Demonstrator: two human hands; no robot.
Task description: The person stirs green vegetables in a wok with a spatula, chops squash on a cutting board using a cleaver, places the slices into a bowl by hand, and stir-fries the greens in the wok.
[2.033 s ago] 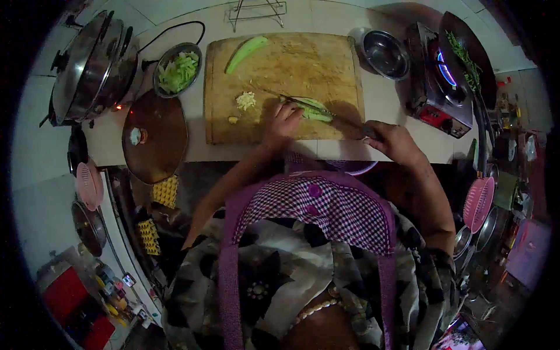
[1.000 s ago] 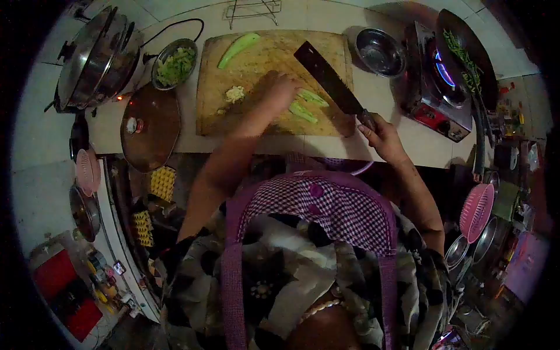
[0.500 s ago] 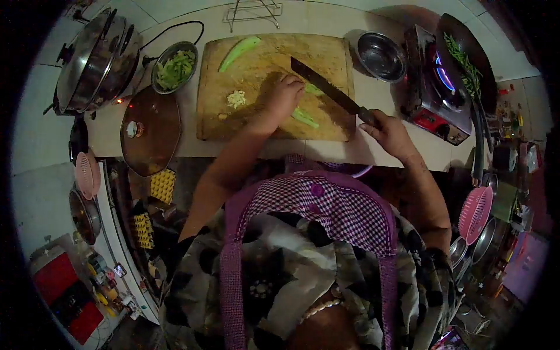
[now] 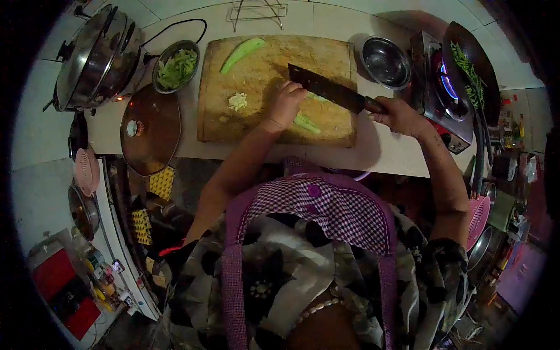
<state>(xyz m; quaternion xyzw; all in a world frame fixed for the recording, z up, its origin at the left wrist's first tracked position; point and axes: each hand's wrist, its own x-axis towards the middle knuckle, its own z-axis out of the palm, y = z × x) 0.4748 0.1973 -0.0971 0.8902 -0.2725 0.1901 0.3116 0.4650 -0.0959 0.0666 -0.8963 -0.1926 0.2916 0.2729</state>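
My right hand [image 4: 402, 115] is closed around the handle of a dark, wide-bladed cleaver [image 4: 331, 87]. The blade lies slantwise over the wooden cutting board [image 4: 219, 125]. Tucked against the blade's near side, my left hand [image 4: 287, 105] has its fingers curled down on a pale green vegetable piece [image 4: 317, 97], mostly hidden by the fingers and the blade. Just nearer to me lies another pale green piece [image 4: 306, 123]. A longer curved green piece [image 4: 242, 54] rests at the board's far left. Chopped garlic-like bits [image 4: 237, 101] form a small heap left of my left hand.
A bowl of cut green pieces [image 4: 177, 67] and a glass lid [image 4: 150, 131] stand left of the board, near a large steel pot [image 4: 96, 58]. At right are a metal bowl [image 4: 385, 62] and a lit gas stove [image 4: 452, 87] with a wok [image 4: 490, 76] holding green vegetables.
My right hand and the cleaver have shifted right and slightly farther away, and the blade's broad side now shows more. My left hand stays on the vegetable, slightly lower in view.
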